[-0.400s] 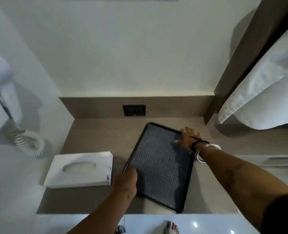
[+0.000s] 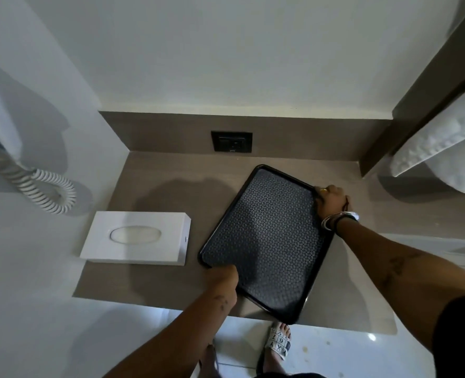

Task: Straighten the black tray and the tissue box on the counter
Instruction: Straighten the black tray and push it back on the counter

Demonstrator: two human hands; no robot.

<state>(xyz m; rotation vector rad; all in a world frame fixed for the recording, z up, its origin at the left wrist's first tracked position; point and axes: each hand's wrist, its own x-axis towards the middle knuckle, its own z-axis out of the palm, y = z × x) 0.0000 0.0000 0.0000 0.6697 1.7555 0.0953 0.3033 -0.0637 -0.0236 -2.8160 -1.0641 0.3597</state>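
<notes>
1. Both hands have shifted on the tray (image 2: 266,241) since a moment ago: the right hand (image 2: 330,199) has slid from the tray's surface to its far right corner and curls over the rim there; the left hand (image 2: 224,276) clasps the near left edge.
2. The tray lies on the table (image 2: 171,192), right of centre, skewed, its near corner jutting past the table's front edge. It likely needs turning square and pushing back.
3. The tissue box (image 2: 136,237) sits near the table's left edge, just beside the tray, apart from it and untouched.
4. A socket (image 2: 231,141) is set in the back wall. A coiled cord (image 2: 48,189) hangs left, a towel (image 2: 443,143) right. Nothing blocks the tray's turn except the box close by.
</notes>
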